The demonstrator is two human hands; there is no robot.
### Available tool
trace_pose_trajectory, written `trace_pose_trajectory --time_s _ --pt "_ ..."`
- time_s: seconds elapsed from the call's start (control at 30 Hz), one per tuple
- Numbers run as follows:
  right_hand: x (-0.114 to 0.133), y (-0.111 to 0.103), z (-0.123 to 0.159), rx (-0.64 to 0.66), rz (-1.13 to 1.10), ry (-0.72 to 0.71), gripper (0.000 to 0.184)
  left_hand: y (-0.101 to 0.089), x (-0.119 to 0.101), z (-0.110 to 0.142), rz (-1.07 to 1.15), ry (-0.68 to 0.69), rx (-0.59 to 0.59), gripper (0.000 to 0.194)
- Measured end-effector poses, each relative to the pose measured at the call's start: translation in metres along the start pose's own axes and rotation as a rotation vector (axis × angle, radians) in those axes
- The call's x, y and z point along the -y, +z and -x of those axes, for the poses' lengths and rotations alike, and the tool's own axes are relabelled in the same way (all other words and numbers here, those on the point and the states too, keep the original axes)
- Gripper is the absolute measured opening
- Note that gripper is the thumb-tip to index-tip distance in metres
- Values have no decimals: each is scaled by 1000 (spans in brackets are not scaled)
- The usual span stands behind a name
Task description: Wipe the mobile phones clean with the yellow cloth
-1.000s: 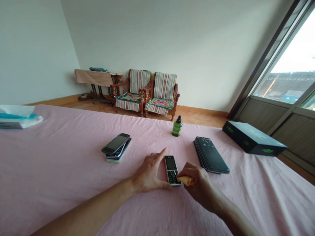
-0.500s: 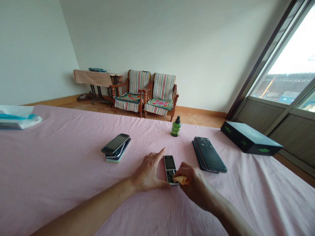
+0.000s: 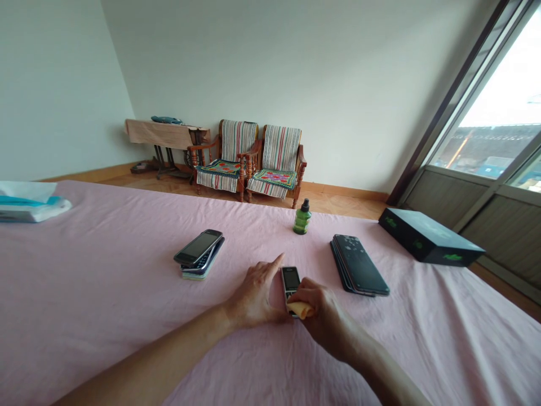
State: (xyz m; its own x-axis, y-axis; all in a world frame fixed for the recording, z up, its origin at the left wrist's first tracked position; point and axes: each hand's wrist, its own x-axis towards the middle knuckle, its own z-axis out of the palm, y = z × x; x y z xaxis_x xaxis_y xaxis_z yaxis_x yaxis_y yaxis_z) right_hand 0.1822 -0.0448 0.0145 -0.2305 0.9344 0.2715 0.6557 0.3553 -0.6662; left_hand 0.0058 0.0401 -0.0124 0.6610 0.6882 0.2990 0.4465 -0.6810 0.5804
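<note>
A small keypad mobile phone (image 3: 291,278) lies face up on the pink cloth (image 3: 139,316), its screen away from me. My left hand (image 3: 256,293) rests along the phone's left side, thumb and forefinger spread at its near and far ends. Pinched in my right hand (image 3: 319,307) is a folded yellow cloth (image 3: 301,309), pressed on the keypad. The cloth and fingers hide most of the keys.
To the left sits a stack of phones (image 3: 199,251). A stack of larger smartphones (image 3: 359,265) lies on the right, beyond it a black box (image 3: 431,239). A green spray bottle (image 3: 301,219) stands behind the phone; a tissue pack (image 3: 31,206) lies far left.
My right hand has slid a little to the left with the yellow cloth, across the phone's keypad. My left hand keeps its place.
</note>
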Motion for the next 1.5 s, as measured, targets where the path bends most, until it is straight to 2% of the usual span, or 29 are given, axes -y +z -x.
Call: trace_pose_trajectory --time_s 0.23,0.47,0.67,0.83,1.17,1.5 --pt "0 -9 0 16 41 40 28 -1 -2 1 -6 -6 7 124" --pt "1 3 -2 11 10 -30 29 0 -1 0 -3 5 -15 120" --pt "-2 -19 4 8 94 31 31 -4 -4 1 12 -16 16 125" --pt "-6 -31 6 -33 137 23 30 -5 -5 1 13 -23 14 124" --pt "-7 -18 7 26 59 54 31 -5 -5 1 14 -26 20 126" --pt "-1 -9 2 46 15 13 28 -3 -3 0 4 -17 -1 125"
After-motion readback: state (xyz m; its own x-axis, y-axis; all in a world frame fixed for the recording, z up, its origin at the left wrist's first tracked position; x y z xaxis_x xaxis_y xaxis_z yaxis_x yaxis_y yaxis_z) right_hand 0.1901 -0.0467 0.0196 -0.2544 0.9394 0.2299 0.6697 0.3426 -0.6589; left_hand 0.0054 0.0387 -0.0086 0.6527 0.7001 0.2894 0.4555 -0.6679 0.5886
